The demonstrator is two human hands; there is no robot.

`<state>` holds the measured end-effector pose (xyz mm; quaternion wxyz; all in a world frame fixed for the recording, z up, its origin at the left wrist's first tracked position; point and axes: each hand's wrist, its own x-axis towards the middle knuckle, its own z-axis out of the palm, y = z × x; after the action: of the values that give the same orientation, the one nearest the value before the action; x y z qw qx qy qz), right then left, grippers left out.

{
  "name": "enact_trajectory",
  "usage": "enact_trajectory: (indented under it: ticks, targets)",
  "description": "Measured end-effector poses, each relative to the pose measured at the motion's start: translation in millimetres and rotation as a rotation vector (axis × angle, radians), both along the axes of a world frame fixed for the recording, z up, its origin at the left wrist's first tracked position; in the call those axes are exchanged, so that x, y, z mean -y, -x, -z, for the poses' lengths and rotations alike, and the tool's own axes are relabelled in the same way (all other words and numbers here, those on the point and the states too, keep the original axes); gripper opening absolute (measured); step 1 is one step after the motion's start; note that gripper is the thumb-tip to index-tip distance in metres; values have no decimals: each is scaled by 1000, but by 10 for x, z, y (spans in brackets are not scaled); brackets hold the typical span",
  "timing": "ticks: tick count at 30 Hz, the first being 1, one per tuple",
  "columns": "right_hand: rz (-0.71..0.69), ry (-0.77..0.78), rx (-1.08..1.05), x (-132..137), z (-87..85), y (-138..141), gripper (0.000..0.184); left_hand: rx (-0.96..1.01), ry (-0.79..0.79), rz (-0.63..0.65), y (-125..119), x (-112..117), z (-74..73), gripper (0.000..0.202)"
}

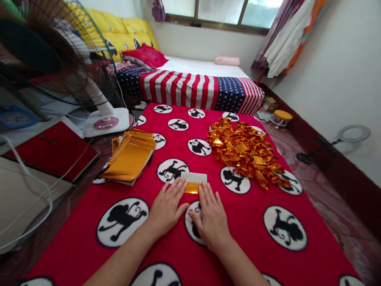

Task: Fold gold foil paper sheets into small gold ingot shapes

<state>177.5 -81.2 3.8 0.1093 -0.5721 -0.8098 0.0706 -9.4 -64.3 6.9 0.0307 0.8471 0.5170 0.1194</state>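
A small sheet of gold foil paper lies flat on the red cloth, its near part folded so a gold band shows below a pale grey strip. The fingertips of my left hand press on its left end, fingers stretched out flat. On the right end rest the fingertips of my right hand, also flat, with the thumb spread toward the middle. To the left is a stack of gold foil sheets. A heap of folded, shiny gold foil pieces lies to the right.
The red cloth with black monkey figures in white circles covers the table. A standing fan is at the left, near a red folder-like panel. Behind is a bed with a striped, starred cover. A yellow stool stands at the right.
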Motion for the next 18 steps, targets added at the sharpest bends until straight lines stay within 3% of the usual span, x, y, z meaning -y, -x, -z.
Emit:
enact_trajectory:
  ticks: [6, 10, 18]
  targets:
    - [22, -16, 42, 12, 24, -65, 68, -15, 5, -140, -235, -3, -125, 52]
    - [25, -12, 46, 12, 32, -30, 65, -2, 15, 97, -381, -31, -88, 54]
    - [22, 9, -13, 7, -36, -83, 61, -28, -20, 58, -46, 4, 28, 58]
